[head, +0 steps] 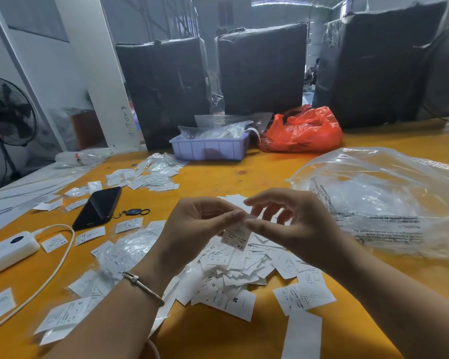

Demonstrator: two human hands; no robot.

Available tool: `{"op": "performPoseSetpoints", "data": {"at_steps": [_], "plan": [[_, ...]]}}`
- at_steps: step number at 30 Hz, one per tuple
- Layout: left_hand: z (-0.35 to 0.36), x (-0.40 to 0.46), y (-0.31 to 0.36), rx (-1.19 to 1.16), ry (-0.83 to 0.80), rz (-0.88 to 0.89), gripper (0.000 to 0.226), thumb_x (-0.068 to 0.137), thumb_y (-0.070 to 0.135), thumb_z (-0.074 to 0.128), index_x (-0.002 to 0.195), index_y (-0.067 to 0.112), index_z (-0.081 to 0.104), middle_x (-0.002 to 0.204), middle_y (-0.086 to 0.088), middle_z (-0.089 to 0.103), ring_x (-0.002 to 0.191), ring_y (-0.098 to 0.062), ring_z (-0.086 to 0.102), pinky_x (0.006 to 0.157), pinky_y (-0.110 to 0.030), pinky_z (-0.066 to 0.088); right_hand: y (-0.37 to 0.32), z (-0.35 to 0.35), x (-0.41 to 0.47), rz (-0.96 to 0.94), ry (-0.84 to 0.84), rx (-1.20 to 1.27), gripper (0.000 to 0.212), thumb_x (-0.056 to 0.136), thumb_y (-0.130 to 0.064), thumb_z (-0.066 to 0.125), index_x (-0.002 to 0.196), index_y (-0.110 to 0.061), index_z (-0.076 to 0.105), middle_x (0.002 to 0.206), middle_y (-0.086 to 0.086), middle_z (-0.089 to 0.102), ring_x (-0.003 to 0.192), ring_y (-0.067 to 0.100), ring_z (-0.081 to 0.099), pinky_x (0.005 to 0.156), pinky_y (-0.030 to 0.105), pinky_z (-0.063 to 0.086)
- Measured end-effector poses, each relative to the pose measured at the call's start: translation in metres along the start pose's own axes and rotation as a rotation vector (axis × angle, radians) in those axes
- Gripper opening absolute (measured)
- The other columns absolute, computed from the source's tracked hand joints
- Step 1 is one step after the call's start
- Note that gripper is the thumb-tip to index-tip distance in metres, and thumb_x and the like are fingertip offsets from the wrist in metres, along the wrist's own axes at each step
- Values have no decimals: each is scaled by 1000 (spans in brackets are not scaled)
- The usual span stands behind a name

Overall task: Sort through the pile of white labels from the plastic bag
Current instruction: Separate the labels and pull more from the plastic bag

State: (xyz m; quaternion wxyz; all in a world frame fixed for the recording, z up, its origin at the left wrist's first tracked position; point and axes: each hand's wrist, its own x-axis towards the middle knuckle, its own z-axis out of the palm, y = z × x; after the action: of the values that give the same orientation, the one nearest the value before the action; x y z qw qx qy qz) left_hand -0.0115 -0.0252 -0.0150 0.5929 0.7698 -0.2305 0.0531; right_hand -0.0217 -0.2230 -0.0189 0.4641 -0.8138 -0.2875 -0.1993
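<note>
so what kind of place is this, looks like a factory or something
Probably a garment factory or warehouse packing bench: a heap of white size labels on a yellow worktable, tall black-wrapped bales behind it, and a tray of bagged stock.

Bare table beyond label pile; plastic bag blocks right.

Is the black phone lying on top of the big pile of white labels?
No, the black phone lies on the bare orange table, left of the label pile.
</note>
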Motion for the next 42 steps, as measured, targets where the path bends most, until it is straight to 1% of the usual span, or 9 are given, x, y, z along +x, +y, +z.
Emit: {"op": "performPoseSetpoints", "data": {"at_steps": [6,12,17,21,25,27,30,34,42], "plan": [[-1,0,0,-72,10,-65,24,74,33,70,86,14,78,81,-3,76,75,-9,69,62,-18,53,0,0,1,25,68,223,9,73,-22,75,78,-14,74,70,4,73,58,16,68,57,31,58],[-5,0,3,-26,0,-63,37,78,40,67,110,22,71,97,1,76,91,-10,70,72,-19,55,5,2,0,32,87,117,11,80,-10,72,81,-21,72,70,-2,72,57,13,67,57,30,58],[-2,-1,2,-22,21,-33,16,83,3,71,95,13,76,90,-4,76,86,-9,70,69,-16,53,4,3,2,64,99,79,4,83,-13,70,82,-14,74,68,1,71,53,12,65,55,29,56],[-13,2,3,101,101,-42,24,87,-4,64,88,16,76,86,1,77,82,-5,69,68,-18,53,16,-5,4,147,242,-256,27,91,-31,60,73,-13,69,62,1,66,53,19,63,56,37,53],[-32,7,-4,291,269,-181,20,87,4,64,77,19,74,75,1,72,75,-13,63,66,-26,47,36,-27,7,286,434,-642,12,84,-6,51,75,-9,60,61,4,59,57,25,56,59,36,50],[-42,9,-9,425,361,-256,21,83,7,63,66,18,71,63,1,66,67,-18,58,63,-30,45,47,-40,9,402,470,-782,7,78,-4,54,82,-8,57,68,3,56,63,25,51,70,33,37],[-56,9,-15,701,405,-419,16,77,16,62,62,15,69,51,6,56,57,-20,49,58,-32,41,62,-52,8,607,374,-958,17,76,-12,59,93,-10,59,86,7,55,86,29,50,79,39,30],[-63,8,-15,867,307,-585,22,79,20,62,60,19,73,69,1,67,67,-21,60,58,-27,44,71,-52,6,731,167,-1107,33,82,-22,60,114,-15,57,112,9,52,108,29,45,87,41,30],[-57,7,-13,904,324,-530,22,83,16,59,70,21,76,60,8,61,54,-16,50,50,-22,36,76,-56,3,752,90,-1083,16,82,-5,55,85,-17,67,84,4,65,89,29,57,83,38,27]]}}
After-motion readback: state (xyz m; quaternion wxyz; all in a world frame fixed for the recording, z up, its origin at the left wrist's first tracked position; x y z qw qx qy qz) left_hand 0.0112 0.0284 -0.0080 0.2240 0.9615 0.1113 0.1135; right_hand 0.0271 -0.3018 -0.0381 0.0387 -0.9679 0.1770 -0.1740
